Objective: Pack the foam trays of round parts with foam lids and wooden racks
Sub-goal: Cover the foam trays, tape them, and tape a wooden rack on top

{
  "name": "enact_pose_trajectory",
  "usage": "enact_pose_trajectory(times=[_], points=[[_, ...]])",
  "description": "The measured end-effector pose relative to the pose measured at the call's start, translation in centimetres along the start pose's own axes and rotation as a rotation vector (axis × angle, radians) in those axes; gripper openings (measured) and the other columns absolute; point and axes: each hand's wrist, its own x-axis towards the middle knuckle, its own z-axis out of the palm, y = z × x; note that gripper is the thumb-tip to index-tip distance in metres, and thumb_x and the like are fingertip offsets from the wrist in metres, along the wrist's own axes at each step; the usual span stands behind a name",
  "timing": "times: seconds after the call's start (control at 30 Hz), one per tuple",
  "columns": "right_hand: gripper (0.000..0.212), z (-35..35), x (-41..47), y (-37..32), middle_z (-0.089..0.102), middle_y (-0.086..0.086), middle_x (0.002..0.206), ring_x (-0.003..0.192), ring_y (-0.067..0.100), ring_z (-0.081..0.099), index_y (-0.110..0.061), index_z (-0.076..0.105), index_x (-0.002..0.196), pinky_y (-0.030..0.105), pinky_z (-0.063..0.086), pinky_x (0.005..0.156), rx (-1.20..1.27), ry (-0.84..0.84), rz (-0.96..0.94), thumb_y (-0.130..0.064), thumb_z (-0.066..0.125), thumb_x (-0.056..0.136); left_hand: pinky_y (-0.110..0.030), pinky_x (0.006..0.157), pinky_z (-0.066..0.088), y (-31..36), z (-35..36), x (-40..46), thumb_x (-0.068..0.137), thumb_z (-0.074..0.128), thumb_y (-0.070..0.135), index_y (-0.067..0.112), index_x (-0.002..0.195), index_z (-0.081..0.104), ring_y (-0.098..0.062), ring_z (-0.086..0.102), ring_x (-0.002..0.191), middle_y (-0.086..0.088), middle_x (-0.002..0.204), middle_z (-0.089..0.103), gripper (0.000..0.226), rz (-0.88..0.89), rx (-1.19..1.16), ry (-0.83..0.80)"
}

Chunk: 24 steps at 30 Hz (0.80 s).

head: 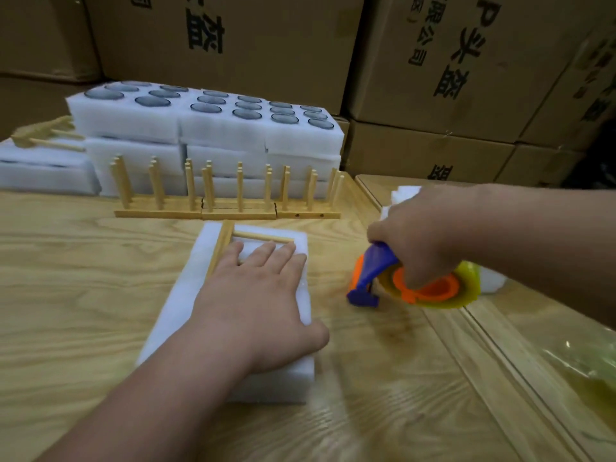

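White foam makes up the closed pack lying in the middle of the wood-grain tabletop, with a wooden rack laid flat on its far end. The left hand rests palm-down on the pack, fingers spread and flat, gripping nothing, its fingertips touching the rack's dowels. Just to the right of the pack, the right hand is closed around the handle of a blue and orange tape dispenser loaded with a yellowish roll, its front end down at the tabletop. Behind the pack, more racks stand upright in a row, and behind those sit stacked foam trays, the top ones uncovered and showing dark round parts. Cardboard boxes fill the background.
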Motion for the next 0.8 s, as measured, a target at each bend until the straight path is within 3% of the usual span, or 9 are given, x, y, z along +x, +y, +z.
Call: enact_pose_trajectory(times=[0.1,0.2,0.33,0.43,0.53,0.6,0.7,0.8], points=[[0.066,1.9,-0.5,1.9,0.054,-0.009,0.095,0.073,0.014,0.049,-0.041,0.048,0.124,0.032,0.042,0.065,0.096,0.139,0.156,-0.084,0.046,0.074,-0.049,0.125,-0.009,-0.1,0.2,0.1,0.069,0.017,0.078,0.032,0.162,-0.002,-0.009,-0.013,0.155,0.011,0.170,-0.011,0.106,0.008,0.003,-0.008],[0.063,3.6,0.6,1.1,0.051,-0.006,0.091,0.072,0.017,0.047,-0.039,0.051,0.122,0.036,0.035,0.069,0.352,0.344,0.265,-0.081,0.026,0.082,-0.050,0.124,-0.011,0.0,0.4,0.1,0.071,0.020,0.078,0.032,0.162,-0.003,-0.009,-0.014,0.155,0.010,0.170,-0.012,0.105,0.008,0.003,-0.011],[0.060,5.5,2.5,-2.6,0.057,0.004,0.110,0.096,0.029,0.058,-0.034,0.044,0.135,0.041,0.035,0.082,0.450,0.584,0.328,-0.073,0.042,0.088,-0.050,0.124,-0.012,-0.1,0.4,0.3,0.070,0.019,0.078,0.032,0.162,-0.003,-0.009,-0.014,0.155,0.010,0.170,-0.012,0.105,0.004,-0.002,-0.007],[0.066,6.3,3.7,-5.6,0.056,0.003,0.120,0.111,0.027,0.057,-0.037,0.034,0.142,0.043,0.037,0.090,0.567,0.596,0.350,-0.067,0.057,0.087,-0.051,0.124,-0.011,-0.2,0.4,0.4,0.070,0.020,0.078,0.031,0.162,-0.002,-0.009,-0.013,0.156,0.010,0.170,-0.011,0.106,0.010,0.001,-0.003],[0.062,7.9,4.5,-7.9,0.052,0.002,0.128,0.120,0.026,0.051,-0.040,0.033,0.145,0.044,0.038,0.097,0.649,0.584,0.383,-0.053,0.059,0.091,-0.050,0.124,-0.012,-0.2,0.4,0.2,0.070,0.020,0.078,0.032,0.162,0.000,-0.009,-0.012,0.156,0.010,0.170,-0.010,0.105,0.012,-0.006,0.008],[0.057,8.8,4.8,-8.9,0.046,0.003,0.131,0.122,0.027,0.044,-0.036,0.041,0.143,0.044,0.036,0.101,0.716,0.672,0.460,-0.045,0.060,0.090,-0.050,0.124,-0.012,-0.1,0.4,0.2,0.070,0.020,0.078,0.031,0.162,0.000,-0.009,-0.011,0.156,0.010,0.170,-0.009,0.105,0.012,-0.003,0.013],[0.047,8.3,4.8,-10.1,0.043,0.005,0.135,0.126,0.029,0.037,-0.028,0.056,0.132,0.049,0.030,0.108,0.974,0.937,0.534,-0.031,0.066,0.086,-0.050,0.124,-0.010,-0.2,0.4,0.2,0.070,0.021,0.078,0.031,0.162,0.000,-0.009,-0.011,0.156,0.010,0.170,-0.009,0.106,0.012,-0.003,0.009],[0.038,7.2,5.2,-12.1,0.055,0.008,0.122,0.115,0.031,0.047,-0.021,0.066,0.121,0.047,0.037,0.097,1.017,1.086,0.446,-0.021,0.072,0.083,-0.051,0.124,-0.009,-0.2,0.4,0.2,0.072,0.022,0.078,0.031,0.162,-0.001,-0.010,-0.010,0.156,0.010,0.171,-0.008,0.105,0.016,-0.004,0.010]])
